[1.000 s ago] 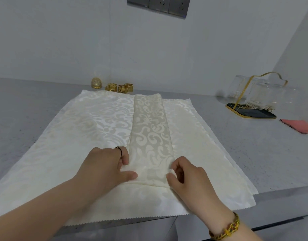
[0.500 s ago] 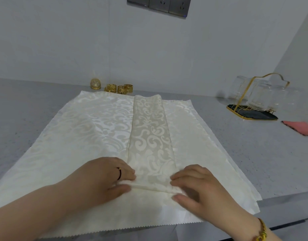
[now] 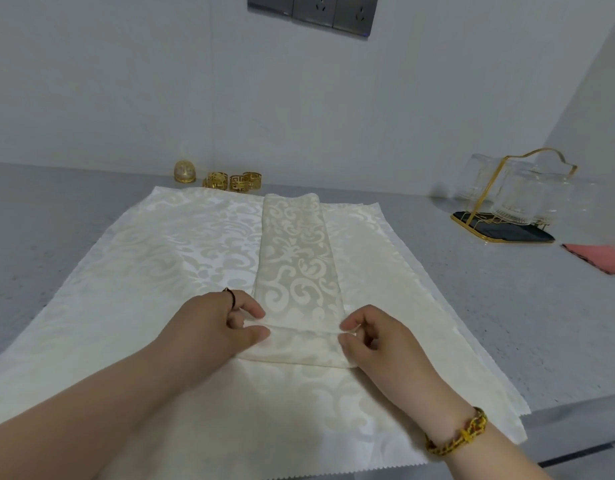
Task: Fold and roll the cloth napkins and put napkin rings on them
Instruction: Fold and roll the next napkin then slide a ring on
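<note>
— On the grey worktop (image 3: 507, 323), where is the folded napkin (image 3: 295, 258)?
— It lies as a long strip on the middle of the spread napkins (image 3: 143, 271). Its near end is turned over into a narrow band.
— And the hands?
— The left hand (image 3: 212, 327) pinches the left side of this band, and the right hand (image 3: 379, 344) pinches the right side.
— The napkin rings (image 3: 238, 181)?
— Gold, by the wall, just behind the cloths.
</note>
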{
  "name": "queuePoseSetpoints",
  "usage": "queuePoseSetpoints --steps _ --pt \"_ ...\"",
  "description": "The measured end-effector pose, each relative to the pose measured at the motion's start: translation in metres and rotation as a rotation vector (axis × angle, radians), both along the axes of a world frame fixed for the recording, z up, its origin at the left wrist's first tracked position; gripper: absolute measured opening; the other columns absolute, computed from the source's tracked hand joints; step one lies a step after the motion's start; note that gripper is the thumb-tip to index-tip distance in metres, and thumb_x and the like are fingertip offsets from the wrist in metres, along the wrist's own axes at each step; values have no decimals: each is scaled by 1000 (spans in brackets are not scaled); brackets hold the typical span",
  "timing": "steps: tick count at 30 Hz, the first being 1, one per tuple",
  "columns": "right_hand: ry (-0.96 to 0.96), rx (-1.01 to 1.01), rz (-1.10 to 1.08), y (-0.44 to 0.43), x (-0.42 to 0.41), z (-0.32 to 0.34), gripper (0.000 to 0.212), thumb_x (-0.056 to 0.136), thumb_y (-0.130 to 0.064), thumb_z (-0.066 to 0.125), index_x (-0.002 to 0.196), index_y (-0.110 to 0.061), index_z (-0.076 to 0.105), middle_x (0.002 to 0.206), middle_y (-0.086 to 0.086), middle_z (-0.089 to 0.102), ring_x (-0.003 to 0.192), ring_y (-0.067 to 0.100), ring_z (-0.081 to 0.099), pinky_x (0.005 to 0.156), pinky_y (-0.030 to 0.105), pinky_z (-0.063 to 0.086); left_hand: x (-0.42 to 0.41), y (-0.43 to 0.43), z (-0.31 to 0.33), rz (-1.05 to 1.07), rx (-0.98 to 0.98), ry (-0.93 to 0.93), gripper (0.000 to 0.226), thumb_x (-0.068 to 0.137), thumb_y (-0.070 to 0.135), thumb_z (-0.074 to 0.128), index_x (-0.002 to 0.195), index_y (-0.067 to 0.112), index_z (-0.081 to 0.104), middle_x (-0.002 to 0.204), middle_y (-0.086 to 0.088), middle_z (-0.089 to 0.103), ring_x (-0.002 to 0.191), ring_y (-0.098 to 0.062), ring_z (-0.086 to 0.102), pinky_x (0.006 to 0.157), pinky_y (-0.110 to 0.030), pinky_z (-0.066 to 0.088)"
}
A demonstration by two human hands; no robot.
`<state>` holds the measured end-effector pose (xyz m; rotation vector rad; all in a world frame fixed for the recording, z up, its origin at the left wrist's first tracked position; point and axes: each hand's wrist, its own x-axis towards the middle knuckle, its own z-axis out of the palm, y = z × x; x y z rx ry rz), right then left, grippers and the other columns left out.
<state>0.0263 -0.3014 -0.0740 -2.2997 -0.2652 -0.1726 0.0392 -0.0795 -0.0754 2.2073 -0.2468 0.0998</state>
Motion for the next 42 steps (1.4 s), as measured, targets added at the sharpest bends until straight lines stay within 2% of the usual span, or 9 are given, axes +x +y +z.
queuePoseSetpoints --steps 7,12,15,20,23,27,32,37,42 --pt "-179 -164 3 3 -2 -2 35 83 -17 62 69 -36 36 72 -11 45 69 8 44 65 12 36 -4 2 -2 -37 231 -273 21 76 39 66 68 39 47 65 20 50 75 10 47 71 -2 31" --pt "-413 -299 165 -4 -8 -12 10 73 -18 49 75 -24 57 86 -14 56 82 4 51 70 9 41 -4 8 -5 -239 468 -498 26 74 35 44 74 34 70 77 30 62 86 6 49 78 -5 34" --pt "-344 -280 189 -13 -15 -14 23 73 -32 53 85 -20 69 96 -12 68 95 -2 54 82 -1 37 -11 10 -5 -237 531 -522 32 70 48 42 83 39 69 80 29 64 93 1 47 76 0 32" --pt "-233 -221 172 -13 -9 -5 40 77 -41 49 105 -20 68 95 -30 54 96 -17 45 85 -3 31 -11 8 -2 -207 533 -428 35 69 44 39 85 38 70 73 24 66 67 5 62 59 -4 40" --pt "-195 -235 126 -7 -8 4 19 89 -19 54 101 -22 68 92 -17 62 90 0 53 81 7 38 -11 4 10 -137 437 -290 33 76 49 35 94 47 63 85 19 66 82 -1 62 69 -7 40" --pt "-31 -44 105 -12 -18 15 21 86 -18 58 86 -39 59 77 -19 62 80 -7 53 72 4 37 -16 10 17 -155 226 -120 27 85 42 54 73 66 53 92 18 63 90 2 56 76 -8 39" --pt "77 55 69 -9 -25 13 15 85 -17 60 78 -26 51 52 -17 53 49 -2 44 53 8 36 -17 6 13 -113 109 78 17 86 23 61 80 38 54 50 12 44 46 0 45 50 -7 36" --pt "-42 -68 16 -2 -23 5 12 87 -20 58 83 -26 47 71 -12 45 57 4 42 61 11 38 -17 2 11 -34 81 68 14 82 26 65 85 30 52 40 18 48 45 4 47 51 -13 35" --pt "-281 -170 47 0 -20 -4 17 83 -15 59 78 -28 49 81 -15 42 75 2 44 69 6 37 -25 -2 11 50 359 -235 14 85 41 57 87 38 43 77 24 44 71 3 45 61 -9 34"
